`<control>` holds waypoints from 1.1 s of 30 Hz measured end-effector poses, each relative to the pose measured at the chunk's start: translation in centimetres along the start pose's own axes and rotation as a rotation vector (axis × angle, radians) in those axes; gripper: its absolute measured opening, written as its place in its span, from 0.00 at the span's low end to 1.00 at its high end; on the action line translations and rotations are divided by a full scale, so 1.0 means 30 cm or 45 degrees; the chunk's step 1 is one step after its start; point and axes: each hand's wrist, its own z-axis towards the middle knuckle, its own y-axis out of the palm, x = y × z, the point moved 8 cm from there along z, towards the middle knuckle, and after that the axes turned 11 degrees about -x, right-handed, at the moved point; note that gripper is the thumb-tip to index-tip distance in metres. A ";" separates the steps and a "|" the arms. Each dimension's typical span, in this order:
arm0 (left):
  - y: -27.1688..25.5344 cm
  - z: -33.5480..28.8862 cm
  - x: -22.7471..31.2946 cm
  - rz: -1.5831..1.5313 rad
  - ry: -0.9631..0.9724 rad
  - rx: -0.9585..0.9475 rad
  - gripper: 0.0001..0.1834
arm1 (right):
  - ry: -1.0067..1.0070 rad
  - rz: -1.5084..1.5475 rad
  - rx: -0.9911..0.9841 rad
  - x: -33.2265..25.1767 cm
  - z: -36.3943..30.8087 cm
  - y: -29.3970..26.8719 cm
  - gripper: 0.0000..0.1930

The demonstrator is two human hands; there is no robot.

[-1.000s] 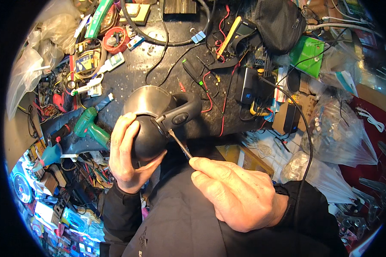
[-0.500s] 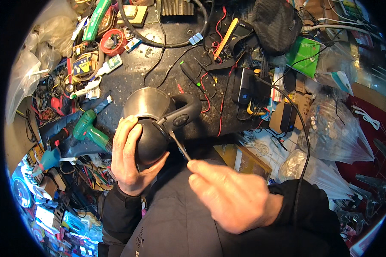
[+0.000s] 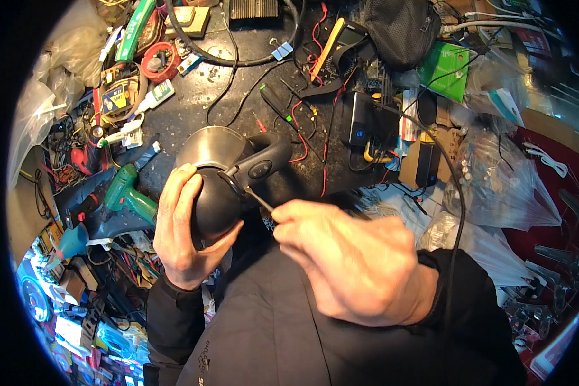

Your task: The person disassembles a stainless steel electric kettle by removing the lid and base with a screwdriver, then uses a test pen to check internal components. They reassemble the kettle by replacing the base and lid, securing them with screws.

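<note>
A kettle with a shiny metal body (image 3: 211, 145) and a black handle (image 3: 269, 158) rests at the near edge of the workbench. Its black rounded end (image 3: 216, 203) faces me. My left hand (image 3: 181, 231) is wrapped around that end, with the fingers over the left side and the thumb underneath. In my right hand (image 3: 354, 260) is a thin tool with a metal shaft (image 3: 261, 201), which looks like a screwdriver. Its tip touches, or nearly touches, the seam by the base of the handle. The tool's grip is hidden inside my closed fingers.
A green cordless drill (image 3: 130, 194) lies left of the kettle. Beyond it are a black-and-green screwdriver (image 3: 276, 103), red test leads and a yellow multimeter (image 3: 331, 46). A black box with a small display (image 3: 365, 122) stands to the right. A black cable hangs over my right arm.
My right hand has moved forward and turned, so the tool's shaft lies at a flatter angle. The left hand keeps its grip on the kettle. The whole view has shifted slightly.
</note>
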 end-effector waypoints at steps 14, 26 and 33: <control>-0.015 0.004 0.005 0.015 -0.010 -0.024 0.51 | -0.021 0.198 -0.190 0.112 0.125 -0.047 0.12; 0.002 -0.008 -0.003 -0.015 -0.003 0.028 0.52 | -0.070 -0.666 -0.420 -0.055 -0.069 0.085 0.24; 0.012 -0.015 -0.019 -0.074 0.000 0.031 0.50 | -0.182 -1.056 -0.449 -0.104 -0.040 0.150 0.25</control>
